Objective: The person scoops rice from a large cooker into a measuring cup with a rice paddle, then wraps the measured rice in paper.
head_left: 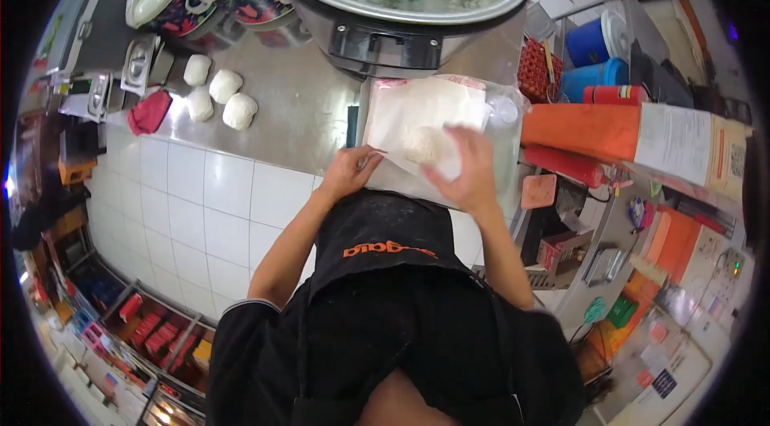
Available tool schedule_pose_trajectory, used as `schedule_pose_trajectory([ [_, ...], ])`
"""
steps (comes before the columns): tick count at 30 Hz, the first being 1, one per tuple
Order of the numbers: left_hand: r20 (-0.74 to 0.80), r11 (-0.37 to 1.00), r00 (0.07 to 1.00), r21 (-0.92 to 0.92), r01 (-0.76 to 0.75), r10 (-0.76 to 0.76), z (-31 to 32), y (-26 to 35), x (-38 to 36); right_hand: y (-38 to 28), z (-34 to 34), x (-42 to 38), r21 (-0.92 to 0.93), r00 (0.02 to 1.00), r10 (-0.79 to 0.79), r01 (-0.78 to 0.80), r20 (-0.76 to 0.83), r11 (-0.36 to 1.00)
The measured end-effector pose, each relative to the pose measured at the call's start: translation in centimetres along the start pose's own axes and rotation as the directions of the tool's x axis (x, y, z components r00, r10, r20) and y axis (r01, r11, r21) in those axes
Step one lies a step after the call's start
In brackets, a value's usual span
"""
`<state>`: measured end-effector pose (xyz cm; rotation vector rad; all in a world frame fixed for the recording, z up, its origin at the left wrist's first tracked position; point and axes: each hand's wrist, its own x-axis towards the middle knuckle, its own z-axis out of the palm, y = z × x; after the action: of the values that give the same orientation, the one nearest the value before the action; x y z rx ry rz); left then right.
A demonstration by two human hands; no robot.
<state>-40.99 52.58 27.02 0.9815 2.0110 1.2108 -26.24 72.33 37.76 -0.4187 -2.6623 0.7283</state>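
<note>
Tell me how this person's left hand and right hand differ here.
The left hand has its fingers drawn together at the edge of the white paper, while the right hand is open, thumb and fingers spread beside the pale mound; whether it touches the mound is unclear. The left hand looks fairly sharp, whereas the right hand looks blurred. Both are bare.
</note>
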Motion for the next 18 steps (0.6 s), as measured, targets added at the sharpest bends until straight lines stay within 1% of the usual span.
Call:
schedule_pose_trajectory([
  [2,-0.003,0.999,0.999,0.013,-0.047,0.047,-0.2,0.2,0.0,2.0,2.1,-5.5,-0.183,0.989,0.097,-0.076,0.11,0.98],
  [3,0.008,0.999,0.999,0.016,-0.037,0.037,-0.4,0.4,-0.2,3.4,3.0,-7.7,-0.175,0.988,0.108,-0.087,0.115,0.981],
  [5,-0.004,0.995,0.995,0.026,-0.099,0.099,-0.3,0.9,0.1,5.6,3.9,-11.6,-0.231,0.984,0.124,-0.091,0.13,0.969],
  [6,0.028,0.995,0.995,0.02,-0.1,0.1,-0.3,0.4,0.2,5.9,4.0,-12.7,-0.235,0.98,0.156,-0.123,0.126,0.964],
  [8,0.162,0.931,0.929,0.096,-0.352,0.334,-1.1,-1.7,-0.1,6.8,4.0,-14.2,-0.082,0.983,0.159,-0.151,0.092,0.985],
  [9,0.266,0.95,0.927,0.095,-0.298,0.264,-1.4,-2.4,-0.4,6.3,3.1,-14.0,-0.062,0.982,0.159,-0.154,0.101,0.986],
  [10,0.282,0.948,0.922,0.095,-0.303,0.266,-1.4,-3.0,-0.8,6.5,2.7,-14.2,-0.061,0.98,0.173,-0.168,0.093,0.984],
  [12,0.37,0.96,0.905,0.101,-0.262,0.209,-2.1,-1.7,-1.6,7.0,2.0,-14.9,-0.022,0.981,0.127,-0.126,0.149,0.992],
  [13,0.382,0.96,0.902,0.106,-0.259,0.202,-2.3,-1.0,-1.8,7.2,1.8,-15.0,-0.013,0.98,0.137,-0.136,0.146,0.991],
  [15,0.319,0.987,0.943,0.099,-0.13,0.092,-2.2,0.8,-2.0,7.8,1.2,-14.8,0.106,0.97,0.149,-0.172,0.19,0.979],
  [16,0.326,0.988,0.942,0.1,-0.122,0.084,-2.0,0.8,-2.1,8.1,1.2,-14.6,0.112,0.968,0.156,-0.18,0.195,0.977],
  [18,0.288,0.993,0.954,-0.061,0.1,-0.078,-1.7,0.6,-1.8,9.1,1.3,-13.9,0.341,0.944,0.265,-0.319,0.197,0.884],
])
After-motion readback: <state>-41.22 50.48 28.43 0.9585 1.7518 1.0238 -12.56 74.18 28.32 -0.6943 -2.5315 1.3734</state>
